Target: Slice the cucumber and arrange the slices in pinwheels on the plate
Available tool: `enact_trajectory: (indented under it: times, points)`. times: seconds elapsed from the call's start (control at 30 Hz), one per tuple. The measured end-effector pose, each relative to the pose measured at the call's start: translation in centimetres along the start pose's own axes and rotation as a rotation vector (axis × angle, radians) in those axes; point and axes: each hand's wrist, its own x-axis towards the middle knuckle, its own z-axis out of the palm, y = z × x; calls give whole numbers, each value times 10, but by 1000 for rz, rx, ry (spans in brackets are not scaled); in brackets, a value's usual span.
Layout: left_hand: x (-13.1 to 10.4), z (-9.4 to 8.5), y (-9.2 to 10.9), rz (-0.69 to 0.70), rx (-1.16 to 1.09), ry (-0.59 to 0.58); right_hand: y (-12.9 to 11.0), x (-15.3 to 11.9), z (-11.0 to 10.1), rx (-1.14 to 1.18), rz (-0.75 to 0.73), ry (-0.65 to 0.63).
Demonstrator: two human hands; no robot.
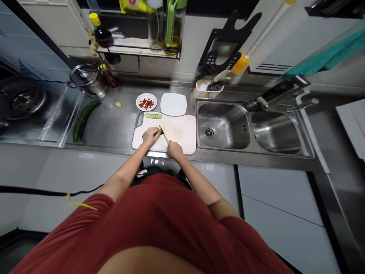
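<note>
My right hand (175, 150) is wrapped round the handle of a kitchen knife (165, 137), its blade angled up and left over a white cutting board (184, 133). My left hand (151, 136) is closed on a small piece of green cucumber (162, 131), right beside the blade. Most of that piece is hidden by my fingers. A row of overlapping cucumber slices (153, 116) lies along the board's far edge. On the counter to the left rest a long whole cucumber (84, 118) and a single cut bit of cucumber (118, 104).
Behind the board stand a round plate (138, 107) with chopped red pieces and a square white plate (173, 103). A double sink (224, 125) with a tap (303, 104) is on the right. To the left are a lidded pot (88, 80) and a stove (19, 99); a bottle rack (139, 51) hangs above.
</note>
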Motion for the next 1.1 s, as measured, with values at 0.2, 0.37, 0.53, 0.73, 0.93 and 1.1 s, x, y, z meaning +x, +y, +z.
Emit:
enact_trajectory:
  times: [0.2,0.37,0.53,0.73,0.93,1.1]
  points:
    - [-1,2,-2,14,4,11,-2,8,2,-4,-17,23]
    - [-1,2,-2,3,10,-4,-6,17,-1,8,-32,30]
    - [-1,2,-2,8,12,2,-9,21,-4,18,-27,33]
    - [-1,0,-1,9,25,1,-2,9,3,2,-7,26]
    - [0,0,0,-1,33,-5,3,-2,8,-13,8,9]
    - [-1,0,0,-5,36,-12,-1,4,5,-21,3,6]
